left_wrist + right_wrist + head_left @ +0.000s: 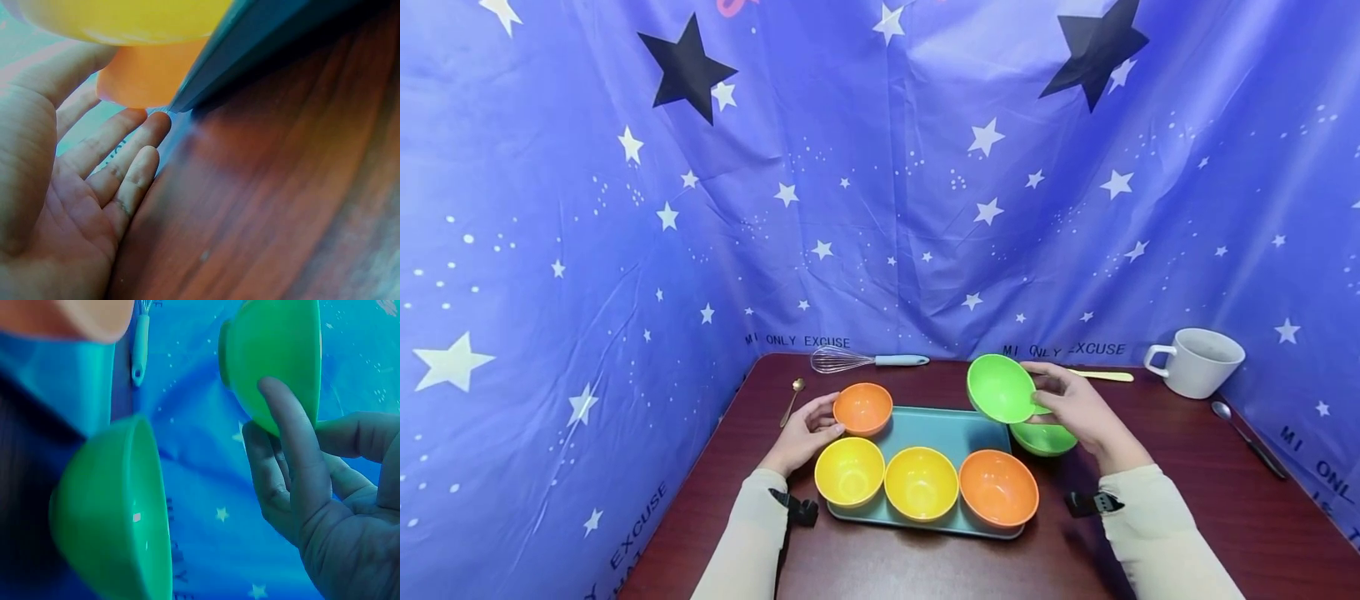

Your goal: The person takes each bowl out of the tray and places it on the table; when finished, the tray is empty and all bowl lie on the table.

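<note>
My right hand (1078, 408) pinches the rim of a light green bowl (1000, 389), raised and tilted over the back right of a blue-green tray (951, 423). A second green bowl (112, 506) sits on the table beside the tray, below that hand. At the tray's back left corner stands an orange bowl (862, 408). My left hand (805, 435) touches its left side, thumb toward the front; its other fingers (115, 178) look loosely extended in the left wrist view. Two yellow bowls (850, 472) and another orange bowl (998, 488) line the tray's front.
Behind the tray lies a whisk (868, 361), and a small gold spoon (792, 402) is to its left. At the back right are a cream-coloured handle (1105, 376), a white mug (1198, 363) and a dark-handled spoon (1247, 439). A starry blue curtain (880, 208) borders the table.
</note>
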Motion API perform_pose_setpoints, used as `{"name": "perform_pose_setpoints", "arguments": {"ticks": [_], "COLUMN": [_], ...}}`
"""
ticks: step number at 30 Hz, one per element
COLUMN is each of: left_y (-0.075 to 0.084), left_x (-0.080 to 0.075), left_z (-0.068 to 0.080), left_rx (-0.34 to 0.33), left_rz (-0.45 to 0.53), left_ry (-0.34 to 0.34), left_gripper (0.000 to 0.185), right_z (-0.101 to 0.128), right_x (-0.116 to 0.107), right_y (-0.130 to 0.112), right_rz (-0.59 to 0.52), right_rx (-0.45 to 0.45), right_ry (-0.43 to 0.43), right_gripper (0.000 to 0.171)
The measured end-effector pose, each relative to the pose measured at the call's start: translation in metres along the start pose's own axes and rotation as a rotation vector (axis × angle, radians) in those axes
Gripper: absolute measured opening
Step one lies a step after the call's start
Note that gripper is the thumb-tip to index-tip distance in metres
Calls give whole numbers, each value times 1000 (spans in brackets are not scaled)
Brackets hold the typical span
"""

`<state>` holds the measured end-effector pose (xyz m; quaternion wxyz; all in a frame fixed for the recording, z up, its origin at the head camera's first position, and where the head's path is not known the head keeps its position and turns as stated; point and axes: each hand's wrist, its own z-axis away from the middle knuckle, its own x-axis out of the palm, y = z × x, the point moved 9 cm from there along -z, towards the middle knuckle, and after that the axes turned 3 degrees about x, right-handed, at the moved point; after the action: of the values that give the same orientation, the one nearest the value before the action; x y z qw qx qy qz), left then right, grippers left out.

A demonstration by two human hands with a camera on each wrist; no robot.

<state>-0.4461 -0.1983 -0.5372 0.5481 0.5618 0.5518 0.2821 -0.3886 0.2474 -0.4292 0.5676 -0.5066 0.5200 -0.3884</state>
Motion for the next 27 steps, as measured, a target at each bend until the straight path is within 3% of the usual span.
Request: {"name": "perform_pose_setpoints", "arguments": {"ticks": [7,16,27], "left_y": [3,9,0], "left_x": [1,-1,0], "left_z": [-3,-3,-2], "left_rx": [2,12,14], "left_rz": [-4,3,32], "left_ry": [2,1,2], "left_gripper": [63,64,65], "right_z": [26,40,50], "right_x": [-35,-72,-112], "right_y": [-4,-9,3], "right_rz": [-1,-153,-178], "right_rx": [-89,-196,-170], "right_ry": [69,83,112], "right_gripper": [54,50,47]}}
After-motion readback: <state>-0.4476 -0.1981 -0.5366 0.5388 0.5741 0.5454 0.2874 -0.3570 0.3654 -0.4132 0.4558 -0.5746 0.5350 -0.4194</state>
